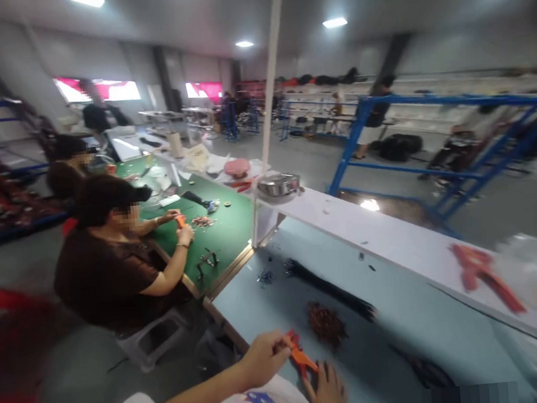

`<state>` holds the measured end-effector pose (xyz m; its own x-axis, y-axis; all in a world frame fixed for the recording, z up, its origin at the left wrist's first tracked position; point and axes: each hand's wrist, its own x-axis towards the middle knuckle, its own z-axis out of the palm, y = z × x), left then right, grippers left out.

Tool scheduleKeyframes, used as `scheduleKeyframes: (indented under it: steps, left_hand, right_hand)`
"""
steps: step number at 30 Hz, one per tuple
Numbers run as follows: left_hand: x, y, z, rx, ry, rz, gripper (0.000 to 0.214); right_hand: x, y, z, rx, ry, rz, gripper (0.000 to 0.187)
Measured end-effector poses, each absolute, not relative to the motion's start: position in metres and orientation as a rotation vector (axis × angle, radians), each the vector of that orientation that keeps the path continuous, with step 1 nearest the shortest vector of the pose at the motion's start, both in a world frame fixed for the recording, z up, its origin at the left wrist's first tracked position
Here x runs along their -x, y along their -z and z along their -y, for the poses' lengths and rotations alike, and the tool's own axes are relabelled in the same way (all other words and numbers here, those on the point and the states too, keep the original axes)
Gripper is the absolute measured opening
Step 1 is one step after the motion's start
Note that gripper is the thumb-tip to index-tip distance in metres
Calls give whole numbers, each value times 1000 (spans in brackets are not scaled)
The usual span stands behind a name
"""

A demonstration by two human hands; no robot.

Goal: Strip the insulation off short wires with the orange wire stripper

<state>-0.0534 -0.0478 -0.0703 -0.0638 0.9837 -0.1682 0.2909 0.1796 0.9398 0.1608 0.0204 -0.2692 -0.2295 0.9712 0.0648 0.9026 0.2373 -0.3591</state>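
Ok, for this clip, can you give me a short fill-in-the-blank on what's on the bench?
The left hand grips a tool with ____ handles.
On the pale blue bench, a long bundle of ____ strands lies beside a reddish-brown pile.
The raised shelf along the bench is ____.
Missing words: orange; black; white.

A pair of orange-handled hand pliers (299, 353) sits gripped in the left hand (263, 359), its head hidden by the fingers, its handles angled down toward the right hand (328, 392). The right hand's fingers stand spread just beside the handle tips. A loose reddish-brown heap of small pieces (327, 323) lies ahead on the pale blue bench top (259, 309)
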Motion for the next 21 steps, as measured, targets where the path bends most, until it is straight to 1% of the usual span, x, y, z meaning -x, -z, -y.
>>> scheduleKeyframes:
  steps: [2,4,6,9,11,12,13,14,16,18,19,21]
  left_hand:
    - [52,69,58,-1198,-973,-1597,20]
    - [50,70,67,-1156,-991,-1666,19]
    - [46,73,72,-1124,-1034,-1731,18]
    - [41,79,70,-1057,-1136,-1738,17]
    - [37,81,62,-998,-1181,-1675,17]
    - [34,81,56,-971,-1189,-1628,19]
    - [32,80,49,-956,-1191,-1575,20]
    - [29,78,41,-967,-1182,-1526,21]
    - [23,71,26,-1008,-1151,-1467,23]
    - [17,61,11,-1055,-1140,-1456,21]
    - [13,56,4,-1076,-1133,-1450,20]
    - [5,47,-7,-1121,-1100,-1416,18]
  right_hand:
    - [-170,298,-14,1744,-262,2391,52]
    - [-173,303,-8,1652,-243,2521,52]
    - [-169,288,-3,1557,-326,2626,52]
    - [-154,241,1,1555,-608,2638,57]
    - [-145,209,-1,1639,-881,2451,60]
    - [-143,197,-4,1675,-1097,2288,59]
    - [-144,186,-7,1680,-1326,2082,58]
    - [-148,178,-10,1696,-1420,1971,52]
    - [-164,166,-12,1737,-1547,1762,47]
    - [-187,152,-7,1694,-1627,1556,50]
    - [-198,143,-3,1606,-1659,1441,52]
    - [-216,121,7,1249,-1707,1154,53]
